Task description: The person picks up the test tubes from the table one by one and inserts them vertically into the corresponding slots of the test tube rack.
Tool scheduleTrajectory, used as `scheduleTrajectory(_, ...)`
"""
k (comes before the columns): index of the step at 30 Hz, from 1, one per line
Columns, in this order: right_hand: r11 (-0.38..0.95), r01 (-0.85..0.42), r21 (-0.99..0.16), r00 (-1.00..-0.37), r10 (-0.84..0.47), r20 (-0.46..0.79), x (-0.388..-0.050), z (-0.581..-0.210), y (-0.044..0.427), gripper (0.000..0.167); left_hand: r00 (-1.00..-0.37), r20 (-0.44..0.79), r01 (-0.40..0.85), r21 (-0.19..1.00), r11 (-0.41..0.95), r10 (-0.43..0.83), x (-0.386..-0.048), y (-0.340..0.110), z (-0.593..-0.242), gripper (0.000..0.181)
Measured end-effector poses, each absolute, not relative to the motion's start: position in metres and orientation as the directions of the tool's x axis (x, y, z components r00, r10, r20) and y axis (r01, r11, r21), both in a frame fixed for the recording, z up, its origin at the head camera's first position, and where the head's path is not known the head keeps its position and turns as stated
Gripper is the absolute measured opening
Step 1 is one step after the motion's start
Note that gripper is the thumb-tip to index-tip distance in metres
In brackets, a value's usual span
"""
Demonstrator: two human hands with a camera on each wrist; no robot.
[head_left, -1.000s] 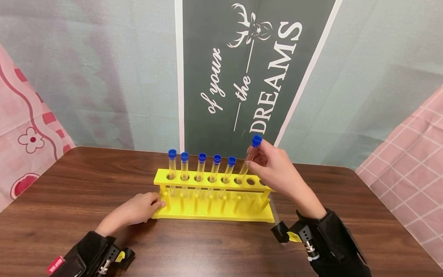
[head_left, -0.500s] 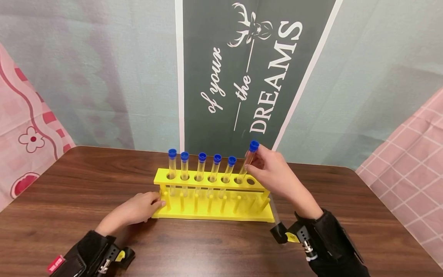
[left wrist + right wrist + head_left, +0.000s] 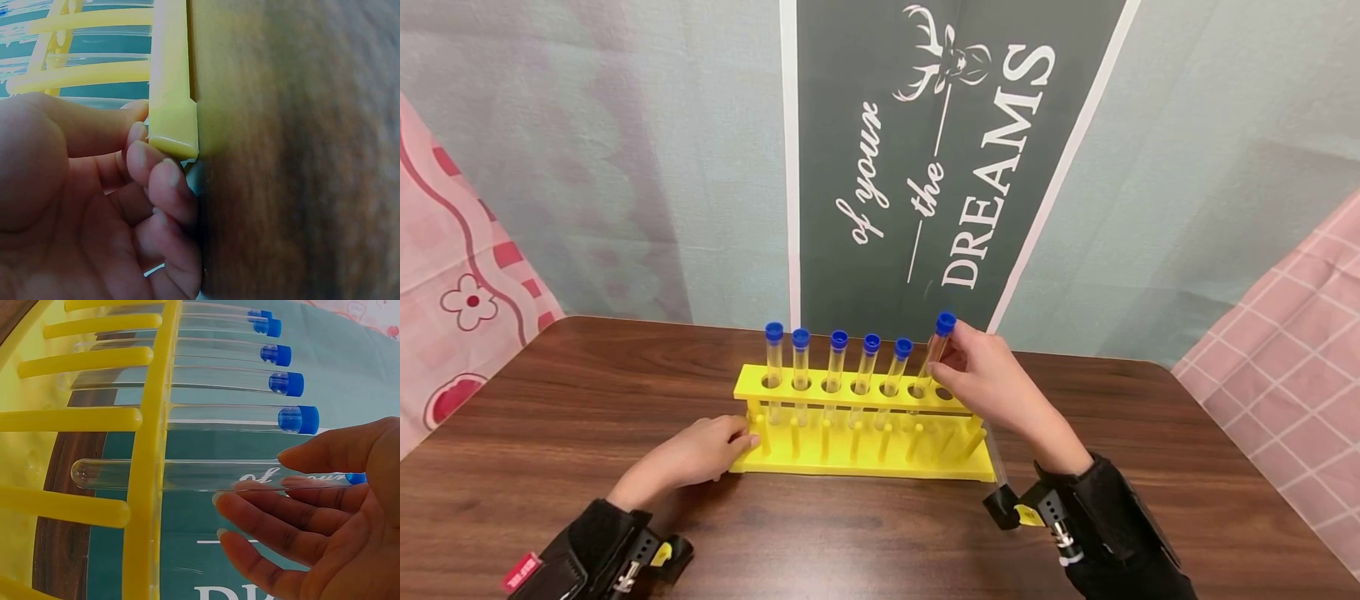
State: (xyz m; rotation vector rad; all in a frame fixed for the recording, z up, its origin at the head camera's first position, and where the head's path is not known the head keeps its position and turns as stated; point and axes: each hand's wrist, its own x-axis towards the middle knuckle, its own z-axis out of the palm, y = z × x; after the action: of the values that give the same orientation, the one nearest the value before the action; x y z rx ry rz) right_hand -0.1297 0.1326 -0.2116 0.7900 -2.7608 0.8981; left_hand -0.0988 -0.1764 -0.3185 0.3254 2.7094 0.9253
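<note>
A yellow test tube rack point(image 3: 857, 475) stands on the table, holding several clear test tubes with blue caps, among them a leftmost tube point(image 3: 774, 358). My left hand point(image 3: 700, 450) grips the left end of the rack's base, thumb and curled fingers about its corner in the left wrist view. Toward the rack's right side, my right hand point(image 3: 992, 375) pinches another blue-capped test tube point(image 3: 119, 474) by its upper part. That tube leans right and passes through a hole of the top bar; its rounded bottom shows below the bar in the right wrist view, among the yellow pegs point(image 3: 75, 419).
The rack sits on a brown wooden table point(image 3: 850, 533), with a printed cloth point(image 3: 887, 275) hanging behind it. Pink patterned cloths hang at the left and right. To the right of the held tube, a hole in the rack is partly covered by the right hand.
My right hand has moved down and slightly left, and the tube it holds has sunk deeper through the rack's hole. The left hand and the rack stay where they were.
</note>
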Motion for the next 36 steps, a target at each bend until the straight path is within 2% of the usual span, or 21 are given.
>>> scheduleTrajectory(10, 0.686, -0.502, -0.526, -0.861, -0.452, 0.232, -0.132, -0.216, 0.133, 0.002, -0.94, -0.167, 0.129, 0.63, 0.766, 0.296, -0.098, -0.177, -0.318, 0.023)
scheduleTrajectory(17, 0.703, -0.487, -0.519, -0.869, -0.448, 0.209, -0.134, -0.22, 0.133, 0.002, -0.944, -0.203, 0.08, 0.621, 0.779, 0.259, -0.098, -0.174, -0.317, 0.018)
scheduleTrajectory(36, 0.737, -0.452, -0.502, -0.885, -0.442, 0.147, -0.135, -0.224, 0.134, 0.007, -0.944, -0.198, 0.088, 0.617, 0.782, 0.263, -0.099, -0.175, -0.317, 0.02)
